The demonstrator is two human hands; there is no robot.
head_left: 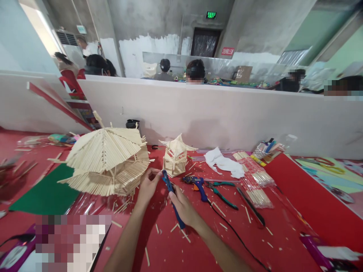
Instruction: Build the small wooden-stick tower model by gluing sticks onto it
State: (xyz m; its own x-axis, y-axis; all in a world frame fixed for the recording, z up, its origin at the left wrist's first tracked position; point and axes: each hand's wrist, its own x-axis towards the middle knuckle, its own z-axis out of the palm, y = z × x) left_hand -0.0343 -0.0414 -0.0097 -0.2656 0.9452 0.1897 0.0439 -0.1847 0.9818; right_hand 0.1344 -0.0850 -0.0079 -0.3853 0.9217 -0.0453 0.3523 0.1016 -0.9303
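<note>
My right hand (183,206) is closed round a long blue hand tool (170,187), which looks like cutters or pliers and slants away from me. At its far tip, my left hand (150,185) pinches with thumb and fingers. What lies between them is too small to make out. Just beyond the tip stands a small pavilion model (175,156) of pale wooden sticks with upswept roof corners. Left of my left hand is a larger two-tiered stick pavilion (104,158), its roofs laid with close rows of sticks.
A blue glue gun (200,187), green-handled pliers (222,192) and a dark slim tool (251,207) lie to the right. Behind them are crumpled white tissue (222,161), bagged sticks (256,185) and a pen basket (262,150). Stick scraps litter the red table (204,241). A white partition (227,117) stands behind.
</note>
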